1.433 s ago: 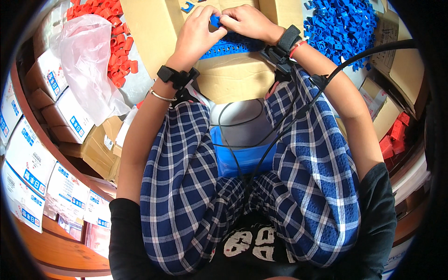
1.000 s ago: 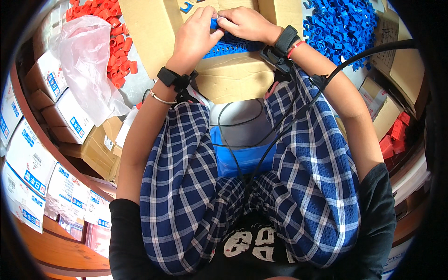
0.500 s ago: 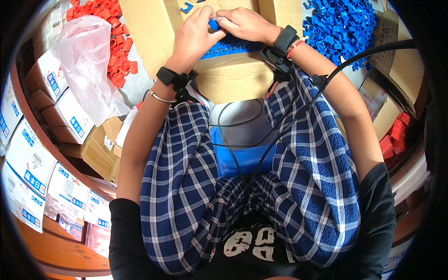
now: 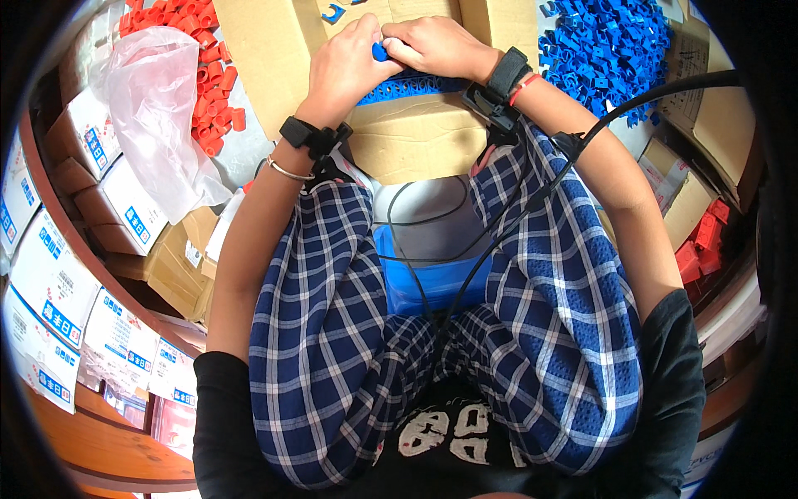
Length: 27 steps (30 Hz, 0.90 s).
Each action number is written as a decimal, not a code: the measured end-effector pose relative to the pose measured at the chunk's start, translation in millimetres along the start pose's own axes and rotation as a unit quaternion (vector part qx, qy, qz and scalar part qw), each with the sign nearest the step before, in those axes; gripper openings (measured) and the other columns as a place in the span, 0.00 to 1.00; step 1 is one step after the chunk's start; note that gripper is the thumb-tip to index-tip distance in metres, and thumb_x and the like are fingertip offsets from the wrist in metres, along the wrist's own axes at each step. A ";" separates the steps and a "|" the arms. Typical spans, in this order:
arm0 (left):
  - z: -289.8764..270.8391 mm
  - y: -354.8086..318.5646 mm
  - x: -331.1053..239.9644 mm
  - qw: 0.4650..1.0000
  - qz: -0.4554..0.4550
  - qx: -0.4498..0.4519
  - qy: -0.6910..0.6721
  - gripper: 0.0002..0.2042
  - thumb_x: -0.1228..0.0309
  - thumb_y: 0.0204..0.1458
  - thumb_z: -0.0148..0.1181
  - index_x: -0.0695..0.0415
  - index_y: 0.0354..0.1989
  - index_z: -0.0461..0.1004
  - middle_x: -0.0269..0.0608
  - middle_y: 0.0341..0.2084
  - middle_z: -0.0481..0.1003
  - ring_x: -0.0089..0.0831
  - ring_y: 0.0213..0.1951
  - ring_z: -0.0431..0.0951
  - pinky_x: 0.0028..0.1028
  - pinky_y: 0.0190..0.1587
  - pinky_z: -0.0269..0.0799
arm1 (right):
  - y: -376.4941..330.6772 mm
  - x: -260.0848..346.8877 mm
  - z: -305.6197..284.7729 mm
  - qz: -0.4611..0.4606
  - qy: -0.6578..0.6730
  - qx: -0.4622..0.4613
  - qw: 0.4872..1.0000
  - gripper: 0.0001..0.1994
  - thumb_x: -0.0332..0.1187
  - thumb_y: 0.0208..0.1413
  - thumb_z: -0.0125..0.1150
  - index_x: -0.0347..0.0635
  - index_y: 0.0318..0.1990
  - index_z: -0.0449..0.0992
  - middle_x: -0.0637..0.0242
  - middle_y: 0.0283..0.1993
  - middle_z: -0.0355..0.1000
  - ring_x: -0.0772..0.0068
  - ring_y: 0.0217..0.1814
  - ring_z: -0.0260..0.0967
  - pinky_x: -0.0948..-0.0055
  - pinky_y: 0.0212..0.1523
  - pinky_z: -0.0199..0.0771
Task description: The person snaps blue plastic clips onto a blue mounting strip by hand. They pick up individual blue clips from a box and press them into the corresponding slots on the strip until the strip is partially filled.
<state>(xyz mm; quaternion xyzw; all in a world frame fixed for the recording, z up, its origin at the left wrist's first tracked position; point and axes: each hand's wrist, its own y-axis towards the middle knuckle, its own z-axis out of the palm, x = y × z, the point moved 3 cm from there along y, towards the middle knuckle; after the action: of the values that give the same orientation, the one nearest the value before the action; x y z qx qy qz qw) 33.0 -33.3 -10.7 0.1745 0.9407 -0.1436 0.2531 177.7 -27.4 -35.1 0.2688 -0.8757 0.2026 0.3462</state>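
Note:
Above an open cardboard box [image 4: 420, 141], my two hands meet at a small blue plastic clip [image 4: 380, 51]. My left hand [image 4: 342, 65] is closed around its left side, fingers curled. Thumb and fingers of my right hand [image 4: 436, 46] press on it from the other side. Most of the clip is covered by the fingers. Below the hands, a row of blue clips [image 4: 407, 88] stands packed side by side in the box. Further back inside, a loose U-shaped blue clip [image 4: 332, 13] lies on the cardboard.
A heap of blue clips [image 4: 607, 54] lies to the right, and red plastic pieces [image 4: 212, 100] lie to the left beside a clear plastic bag [image 4: 154, 116]. A black cable [image 4: 665, 90] runs over my right forearm. White cartons [image 4: 54, 283] are stacked at the left.
My hands have shifted slightly and drawn closer together around the blue clip, which has turned a little and sits a touch lower. The rest stays as it was.

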 end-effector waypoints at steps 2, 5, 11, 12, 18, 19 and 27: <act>0.6 0.4 -0.1 1.000 0.017 -0.003 -0.002 0.18 0.59 0.38 0.66 0.55 0.30 0.65 0.43 0.27 0.75 0.44 0.32 0.77 0.40 0.31 0.72 | 0.5 1.7 1.5 -0.022 0.021 -0.018 0.999 0.20 0.49 0.61 0.38 0.46 0.38 0.74 0.53 0.32 0.74 0.47 0.35 0.72 0.52 0.39 0.70; 2.3 0.8 1.1 1.000 0.023 -0.002 -0.005 0.18 0.60 0.38 0.66 0.56 0.30 0.65 0.44 0.27 0.74 0.44 0.32 0.77 0.40 0.32 0.72 | 0.8 4.5 1.3 -0.039 0.023 -0.019 0.999 0.17 0.45 0.61 0.42 0.44 0.38 0.73 0.52 0.28 0.72 0.46 0.32 0.70 0.53 0.36 0.69; 4.7 3.0 1.3 1.000 0.011 0.021 -0.017 0.17 0.62 0.38 0.66 0.57 0.31 0.65 0.47 0.29 0.74 0.47 0.34 0.76 0.40 0.34 0.72 | 0.1 4.5 2.8 -0.022 0.012 0.014 1.000 0.18 0.46 0.62 0.39 0.44 0.37 0.73 0.51 0.29 0.72 0.45 0.32 0.69 0.52 0.36 0.68; 5.0 3.3 1.6 1.000 0.011 0.021 -0.017 0.17 0.62 0.38 0.66 0.57 0.31 0.65 0.47 0.29 0.74 0.47 0.34 0.76 0.40 0.34 0.72 | 0.3 4.1 3.0 -0.022 0.012 0.014 1.000 0.18 0.46 0.62 0.39 0.44 0.37 0.73 0.51 0.29 0.72 0.45 0.32 0.69 0.52 0.36 0.68; 6.9 5.1 3.2 0.997 -0.013 0.049 -0.054 0.17 0.64 0.38 0.66 0.59 0.30 0.65 0.50 0.29 0.74 0.49 0.34 0.75 0.41 0.35 0.71 | 1.6 0.8 7.6 -0.017 0.003 0.029 0.999 0.18 0.45 0.63 0.38 0.44 0.37 0.73 0.51 0.30 0.72 0.44 0.33 0.69 0.51 0.36 0.67; 6.9 5.2 2.9 0.997 -0.010 0.046 -0.057 0.17 0.64 0.38 0.66 0.59 0.30 0.65 0.50 0.29 0.73 0.50 0.34 0.75 0.41 0.35 0.71 | 1.8 0.1 8.4 -0.016 0.004 0.031 0.999 0.18 0.45 0.63 0.37 0.44 0.38 0.73 0.51 0.30 0.72 0.44 0.34 0.69 0.51 0.37 0.67; 6.9 5.0 2.9 0.997 0.001 0.040 -0.060 0.18 0.64 0.38 0.66 0.60 0.30 0.64 0.51 0.29 0.73 0.50 0.34 0.74 0.41 0.35 0.70 | 1.9 -1.4 9.8 -0.009 0.007 0.043 0.999 0.19 0.45 0.64 0.37 0.44 0.38 0.73 0.50 0.32 0.73 0.45 0.35 0.69 0.51 0.38 0.67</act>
<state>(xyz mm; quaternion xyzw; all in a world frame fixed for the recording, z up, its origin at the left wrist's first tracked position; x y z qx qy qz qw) 35.6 -30.5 -18.9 0.1766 0.9170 -0.1915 0.3022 172.5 -30.9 -43.1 0.2904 -0.8612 0.2390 0.3420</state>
